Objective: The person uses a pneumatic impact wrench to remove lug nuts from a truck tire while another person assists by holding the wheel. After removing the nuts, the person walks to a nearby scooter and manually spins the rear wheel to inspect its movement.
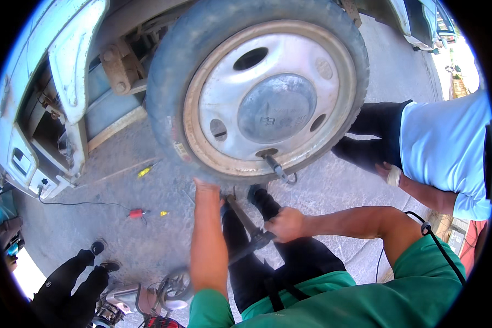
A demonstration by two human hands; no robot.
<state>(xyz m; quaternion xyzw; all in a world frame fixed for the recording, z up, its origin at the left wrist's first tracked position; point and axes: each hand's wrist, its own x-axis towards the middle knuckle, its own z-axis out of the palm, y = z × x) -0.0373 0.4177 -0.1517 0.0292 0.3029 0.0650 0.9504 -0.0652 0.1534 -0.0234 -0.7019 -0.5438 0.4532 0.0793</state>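
Observation:
A large wheel with a worn tyre [172, 98] and a pale, rust-edged rim [224, 71] fills the upper middle, beside the pale body of a vehicle [65, 71]. A short dark valve stem or hose end [276, 167] sticks out low on the rim. My left hand [206, 187] is up against the bottom of the tyre, its fingers mostly hidden there. Wrapped round the dark end of a metal bar-like tool [245, 216], my right hand [287, 224] is closed in front of my legs. The tool's exact kind is unclear.
A person in a light blue shirt [443, 136] stands close on the right. Another person's dark trousers [65, 284] show at lower left. Yellow-handled tool [145, 171], red connector [136, 213] and cable [87, 204] lie on the concrete, left. A spoked small wheel [176, 285] stands below.

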